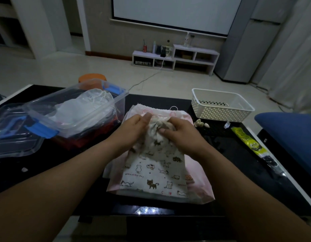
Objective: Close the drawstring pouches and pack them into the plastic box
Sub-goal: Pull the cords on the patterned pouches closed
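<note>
**Two-handed pinch at the top**

Your left hand (pixel 133 127) and right hand (pixel 181 132) meet, forearms stretched forward, each grip clamped on the gathered top of the cat pouch (pixel 156 172). It lies on a pink pouch (pixel 199 193), just right of the box (pixel 98 119).

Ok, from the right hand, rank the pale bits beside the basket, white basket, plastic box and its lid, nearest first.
1. Pale bits, just right of the right hand gripping the cat-print pouch.
2. White basket, right rear.
3. Plastic box, left.
4. Lid, far left.
</note>
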